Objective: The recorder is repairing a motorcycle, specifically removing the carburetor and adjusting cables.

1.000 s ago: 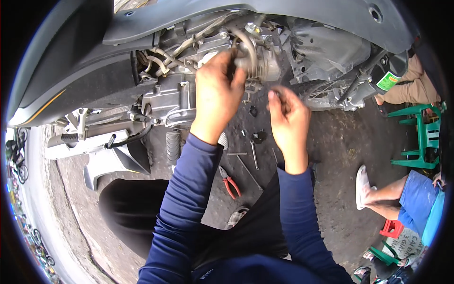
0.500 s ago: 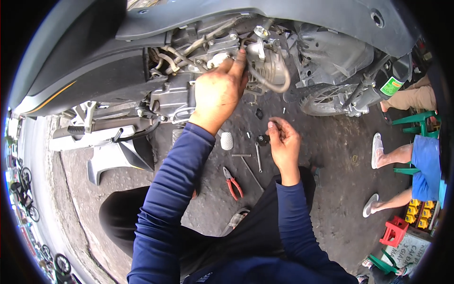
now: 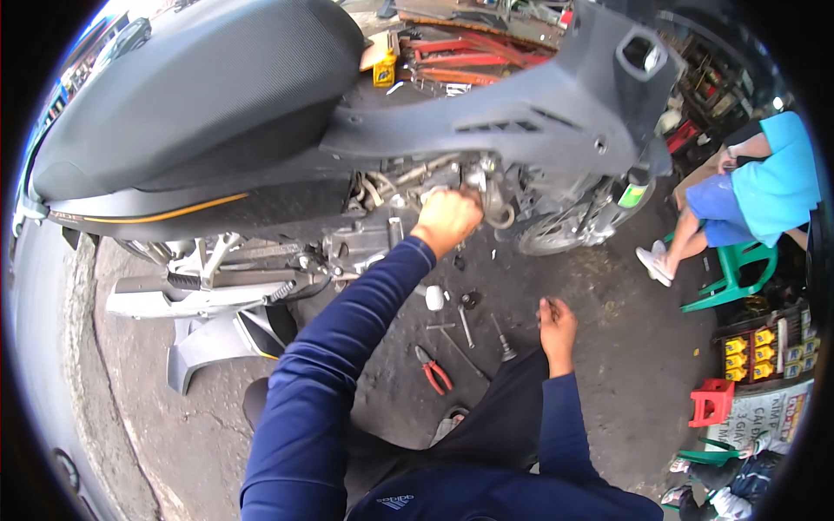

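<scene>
My left hand reaches into the exposed engine of a motorbike, below its grey body panel. Its fingers are curled against the engine, and whatever they grip is hidden. A bent hose lies just right of it. My right hand is raised over the ground near my right knee, thumb and fingers drawn together; anything between them is too small to make out. Between my hands and knees lie red-handled pliers, a spanner, a T-handle wrench, a white cylindrical piece and a dark round part.
The black seat and front wheel flank the engine. A loose grey-white panel lies on the left. At right, a person in blue sits near a green chair, with a red stool and yellow bottles close by.
The view has tipped up, bringing in the seat and the seated person. My left hand's fingers are more curled at the engine. My right hand has moved away from the engine, to the right.
</scene>
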Demonstrator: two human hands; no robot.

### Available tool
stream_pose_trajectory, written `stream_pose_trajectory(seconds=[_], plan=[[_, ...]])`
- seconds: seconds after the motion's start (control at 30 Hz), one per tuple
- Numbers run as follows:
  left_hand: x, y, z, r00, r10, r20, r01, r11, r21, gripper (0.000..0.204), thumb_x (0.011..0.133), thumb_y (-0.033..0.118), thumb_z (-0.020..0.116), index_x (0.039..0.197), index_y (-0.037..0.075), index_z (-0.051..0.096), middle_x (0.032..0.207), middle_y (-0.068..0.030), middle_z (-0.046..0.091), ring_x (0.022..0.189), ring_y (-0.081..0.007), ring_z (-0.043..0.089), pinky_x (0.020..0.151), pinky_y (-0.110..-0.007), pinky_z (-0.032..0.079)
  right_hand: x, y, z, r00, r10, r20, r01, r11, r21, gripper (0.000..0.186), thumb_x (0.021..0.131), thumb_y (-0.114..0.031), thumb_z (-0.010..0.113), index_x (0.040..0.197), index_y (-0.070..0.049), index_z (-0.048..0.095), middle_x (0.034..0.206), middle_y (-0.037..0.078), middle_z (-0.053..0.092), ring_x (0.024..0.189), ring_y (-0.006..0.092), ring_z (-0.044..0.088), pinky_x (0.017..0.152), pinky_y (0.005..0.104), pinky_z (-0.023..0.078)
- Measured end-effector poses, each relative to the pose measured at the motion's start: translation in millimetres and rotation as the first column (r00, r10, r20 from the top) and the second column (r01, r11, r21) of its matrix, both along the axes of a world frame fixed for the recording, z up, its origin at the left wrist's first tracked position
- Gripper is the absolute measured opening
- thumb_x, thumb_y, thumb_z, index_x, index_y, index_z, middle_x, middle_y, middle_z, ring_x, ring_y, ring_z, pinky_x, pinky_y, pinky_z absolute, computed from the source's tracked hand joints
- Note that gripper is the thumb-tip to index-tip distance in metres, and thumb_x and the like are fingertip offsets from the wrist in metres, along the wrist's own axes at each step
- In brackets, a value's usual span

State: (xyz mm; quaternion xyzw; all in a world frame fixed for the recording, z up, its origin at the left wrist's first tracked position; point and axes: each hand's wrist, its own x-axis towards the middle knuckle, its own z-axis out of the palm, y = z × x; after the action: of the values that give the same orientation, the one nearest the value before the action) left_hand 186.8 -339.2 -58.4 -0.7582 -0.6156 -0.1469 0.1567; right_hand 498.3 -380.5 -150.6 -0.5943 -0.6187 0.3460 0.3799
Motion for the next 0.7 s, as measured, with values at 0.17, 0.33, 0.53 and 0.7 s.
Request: stream_pose_trajectory(seconds=[0.17,0.33,0.53,0.7], plan=[[9.7,-2.8,-6.7,0.975,0.13,0.18,-0.134,0.991,0.011,0.043,0.08,0.014,0.055,0.116,-0.008,0.054,0.067,-0.0105,0.066,0.064,-0.0248,0.067,0.053,-0.038,0.052,0.0,-34.5,81.1,0.987,-0.062,0.151,0.083,0.988,-0.133,0.026,0.089,-0.019,0.063,0.096,0.006,0.064,0.074,0.009,0.068,0.066,0.0127,0.063,0.063,0.0271,0.049],[6.7,-73.8,-41.8,0.849,0.42,0.32,-0.042,0.658,-0.752,0.052,0.085,0.017,0.054,0.136,0.016,0.046,0.11,-0.0165,0.065,0.1,-0.0332,0.064,0.081,-0.044,0.053,-4.4,-65.3,116.1,0.966,0.062,0.252,-0.023,0.988,-0.153,0.03,0.086,-0.026,0.065,0.091,0.003,0.066,0.077,0.016,0.069,0.07,0.0243,0.068,0.066,0.0348,0.051],[-0.8,-290.7,-3.2,0.624,0.431,0.652,0.068,0.801,-0.595,0.038,0.084,0.025,0.057,0.117,0.006,0.06,0.092,-0.0246,0.065,0.089,-0.0395,0.063,0.077,-0.048,0.05,107.0,-170.9,197.1,0.804,0.063,0.592,0.087,0.971,-0.222,0.033,0.083,-0.03,0.065,0.084,0.003,0.065,0.075,0.018,0.067,0.071,0.0316,0.067,0.067,0.0391,0.051],[-72.2,-593.2,97.1,0.502,0.794,-0.343,-0.383,-0.151,-0.911,0.042,0.083,0.025,0.055,0.123,0.013,0.06,0.119,-0.0143,0.063,0.111,-0.0293,0.06,0.093,-0.042,0.048,278.2,-287.4,175.0,0.898,-0.147,0.415,0.405,0.648,-0.646,0.02,0.084,-0.021,0.062,0.078,-0.002,0.062,0.064,0.014,0.064,0.049,0.0257,0.061,0.044,0.0406,0.046]])
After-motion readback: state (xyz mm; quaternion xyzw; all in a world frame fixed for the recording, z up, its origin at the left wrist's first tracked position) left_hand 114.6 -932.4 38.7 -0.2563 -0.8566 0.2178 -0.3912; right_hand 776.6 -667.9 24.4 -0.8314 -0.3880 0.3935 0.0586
